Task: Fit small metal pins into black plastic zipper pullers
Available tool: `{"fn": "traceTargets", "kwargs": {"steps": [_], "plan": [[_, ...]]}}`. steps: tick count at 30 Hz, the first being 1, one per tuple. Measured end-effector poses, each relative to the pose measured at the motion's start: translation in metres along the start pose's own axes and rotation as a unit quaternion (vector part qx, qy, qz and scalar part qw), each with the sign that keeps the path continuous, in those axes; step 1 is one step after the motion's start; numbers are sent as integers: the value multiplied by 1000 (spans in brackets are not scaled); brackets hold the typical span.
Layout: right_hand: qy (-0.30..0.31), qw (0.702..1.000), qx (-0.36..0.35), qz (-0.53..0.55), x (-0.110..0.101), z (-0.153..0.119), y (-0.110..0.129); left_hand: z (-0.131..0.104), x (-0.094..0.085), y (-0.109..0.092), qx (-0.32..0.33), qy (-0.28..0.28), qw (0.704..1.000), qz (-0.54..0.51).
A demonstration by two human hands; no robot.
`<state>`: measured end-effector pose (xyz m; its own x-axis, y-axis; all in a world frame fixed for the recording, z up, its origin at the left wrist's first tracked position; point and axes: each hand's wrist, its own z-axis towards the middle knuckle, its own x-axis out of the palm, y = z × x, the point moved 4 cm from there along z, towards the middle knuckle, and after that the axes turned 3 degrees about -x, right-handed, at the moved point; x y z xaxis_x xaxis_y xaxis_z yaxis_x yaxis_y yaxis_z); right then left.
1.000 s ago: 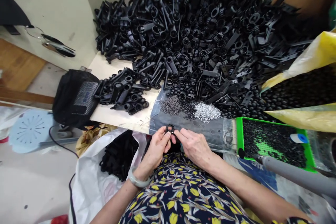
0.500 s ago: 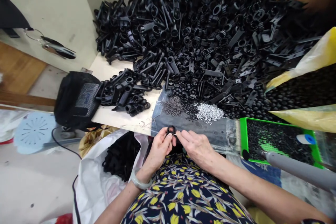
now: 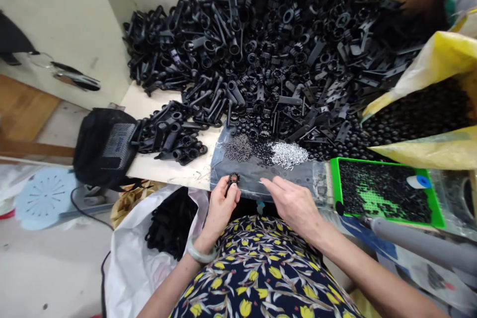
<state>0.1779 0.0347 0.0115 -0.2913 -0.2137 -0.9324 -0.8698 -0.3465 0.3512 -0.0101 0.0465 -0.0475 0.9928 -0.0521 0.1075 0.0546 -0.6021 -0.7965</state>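
My left hand [image 3: 222, 202] is closed on a black plastic ring part [image 3: 234, 178], its round toothed opening facing up between thumb and fingers. To the right, apart from it, my right hand [image 3: 294, 203] pinches a thin pale pin [image 3: 261, 182] at the fingertips. Both hands are over the near edge of a dark work mat [image 3: 248, 174]. Just beyond them on the mat lie a heap of small grey-brown springs or screws [image 3: 238, 148], too small to tell, some tiny black pieces [image 3: 262, 150] and a heap of silver pins [image 3: 288, 153].
A large pile of black plastic parts [image 3: 231, 49] fills the back. Black balls [image 3: 421, 109] lie in a yellow bag [image 3: 413, 77] at right. A green tray [image 3: 336, 184] holds small black pieces. At left are a black mesh pouch [image 3: 106, 146] and a white sack [image 3: 128, 243].
My hands have moved apart: the right has drawn away from the ring part, while the left still holds it, slightly further left. The whole view has shifted a little.
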Motion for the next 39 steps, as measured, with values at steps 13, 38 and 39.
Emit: {"fn": "traceTargets", "kwargs": {"steps": [13, 38, 39], "plan": [[-59, 983, 20, 170, 3, 18, -11, -3, 7, -39, -11, 130, 964, -230], [-144, 983, 112, 13, -55, 244, -26, 75, -27, -159, 432, -176, 794, 390], [-144, 983, 116, 22, -56, 246, -26, 81, -21, -159, 415, -168, 810, 378]]}}
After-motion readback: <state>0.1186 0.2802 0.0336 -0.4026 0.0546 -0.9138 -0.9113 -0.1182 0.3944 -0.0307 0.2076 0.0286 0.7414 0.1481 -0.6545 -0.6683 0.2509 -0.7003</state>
